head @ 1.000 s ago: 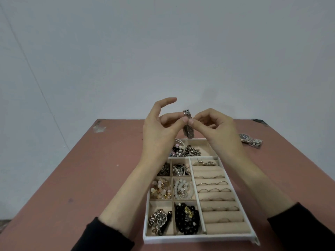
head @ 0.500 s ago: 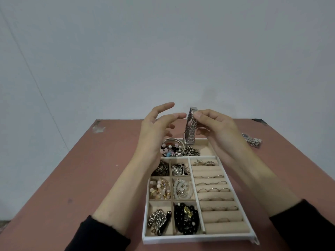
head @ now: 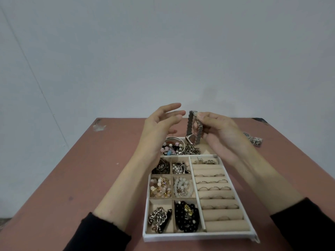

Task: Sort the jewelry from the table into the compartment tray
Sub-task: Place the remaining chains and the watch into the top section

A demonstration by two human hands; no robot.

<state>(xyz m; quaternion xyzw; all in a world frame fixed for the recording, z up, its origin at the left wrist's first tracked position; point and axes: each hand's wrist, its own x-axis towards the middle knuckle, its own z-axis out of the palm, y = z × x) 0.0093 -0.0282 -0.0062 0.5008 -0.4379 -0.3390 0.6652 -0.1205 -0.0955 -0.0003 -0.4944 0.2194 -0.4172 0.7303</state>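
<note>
One metal watch band (head: 190,126) pinched by right hand (head: 223,137) fingers over the tray's (head: 181,237) far end — left hand (head: 158,127) fingers spread, empty.

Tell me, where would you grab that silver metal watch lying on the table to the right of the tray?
Probably pinch the silver metal link watch across the narrow edges of its band, coming straight down from above. It seems to lie flat on the reddish-brown table, so only its top and sides are free.

Reddish table (head: 90,169): tray (head: 181,236), loose watch (head: 253,140).
</note>
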